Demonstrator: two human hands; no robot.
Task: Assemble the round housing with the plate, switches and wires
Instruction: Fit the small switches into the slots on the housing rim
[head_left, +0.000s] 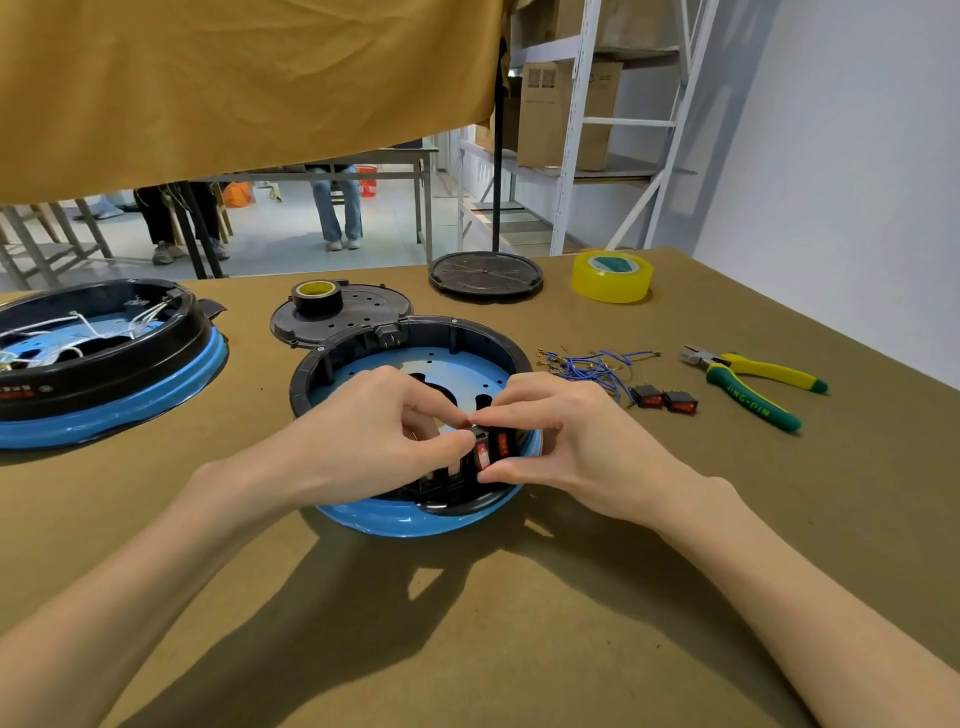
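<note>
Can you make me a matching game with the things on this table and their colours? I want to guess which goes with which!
Things:
1. pliers
2. big tape roll
3. loose wires
4. spare switches

Colours:
A. black with red
B. see-through yellow
C. blue
D. green and yellow handles

Pairs: 1-D, 2-B, 3-C, 4-A
</note>
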